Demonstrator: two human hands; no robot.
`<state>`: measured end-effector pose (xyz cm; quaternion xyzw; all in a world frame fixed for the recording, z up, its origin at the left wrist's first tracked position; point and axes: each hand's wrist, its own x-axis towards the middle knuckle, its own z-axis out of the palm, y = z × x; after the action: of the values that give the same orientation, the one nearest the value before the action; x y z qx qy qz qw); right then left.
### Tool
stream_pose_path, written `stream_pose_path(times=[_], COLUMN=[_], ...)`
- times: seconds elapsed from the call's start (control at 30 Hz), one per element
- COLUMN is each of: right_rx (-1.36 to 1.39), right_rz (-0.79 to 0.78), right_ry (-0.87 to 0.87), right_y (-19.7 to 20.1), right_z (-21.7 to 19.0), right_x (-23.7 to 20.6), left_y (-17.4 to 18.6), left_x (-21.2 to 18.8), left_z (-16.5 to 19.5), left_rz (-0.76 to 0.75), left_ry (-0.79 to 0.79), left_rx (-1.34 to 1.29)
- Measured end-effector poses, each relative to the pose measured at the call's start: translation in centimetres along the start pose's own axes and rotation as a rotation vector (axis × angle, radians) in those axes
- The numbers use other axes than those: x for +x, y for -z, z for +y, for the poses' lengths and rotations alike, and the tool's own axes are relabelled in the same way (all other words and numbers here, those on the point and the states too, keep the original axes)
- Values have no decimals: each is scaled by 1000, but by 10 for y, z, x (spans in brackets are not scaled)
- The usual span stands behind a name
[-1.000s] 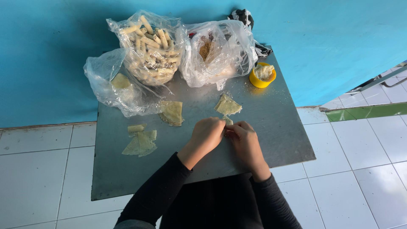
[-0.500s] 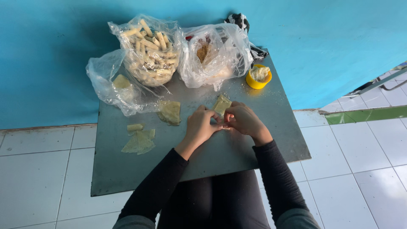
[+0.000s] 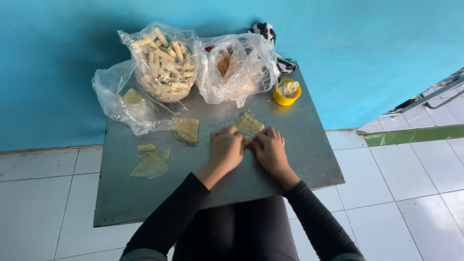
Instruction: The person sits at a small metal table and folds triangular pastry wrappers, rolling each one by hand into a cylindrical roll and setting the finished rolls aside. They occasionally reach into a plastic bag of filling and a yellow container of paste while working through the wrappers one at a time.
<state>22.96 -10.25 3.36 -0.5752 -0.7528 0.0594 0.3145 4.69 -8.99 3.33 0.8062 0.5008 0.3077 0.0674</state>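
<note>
A: Nearest the camera: left hand (image 3: 226, 149) and right hand (image 3: 269, 151), side by side on the grey metal table (image 3: 145, 203), fingertips meeting over the near corner of a pale triangular wrapper (image 3: 249, 123). Fingers curled down and pinched on that edge; exact grip hidden under the knuckles.

B: Compared with half a second earlier?

A: Hands slightly lower in the view, wrapper now showing clear beyond the fingertips rather than mostly covered. Taken as a fold or roll begun at the near edge, not yet finished.

B: Left of the wrapper?

A: A second flat sheet (image 3: 186, 130) close by; farther left and nearer the camera, a small stack of sheets with a short rolled piece (image 3: 151, 162).

B: Beyond the wrapper?

A: Just right and behind, a yellow cup (image 3: 286, 92) of pale paste. Behind and left, a clear bag with brownish filling (image 3: 234, 67), a bag of finished rolls (image 3: 165, 63), and a slack bag (image 3: 123, 104) farthest left. Turquoise wall (image 3: 362, 43) last.
</note>
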Motion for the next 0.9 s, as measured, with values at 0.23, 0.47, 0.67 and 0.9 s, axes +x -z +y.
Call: stream_pose_path(times=[0.23,0.47,0.67,0.9], right_rx=[73,110,67,121], right_rz=[-10,14,97,18], right_ry=[-73,130,-76,63], right_y=[-1,-1,-17,-6], right_z=[5,12,9,12], right_x=[5,0,13,10], left_y=[2,-8,-15,-7], left_x=[4,-5,2,-7], left_z=[-12,-13,-3,-14], left_rz=[85,132,186,195], left_ry=[86,-152,232,18], left_rx=[-251,13,-124,-73])
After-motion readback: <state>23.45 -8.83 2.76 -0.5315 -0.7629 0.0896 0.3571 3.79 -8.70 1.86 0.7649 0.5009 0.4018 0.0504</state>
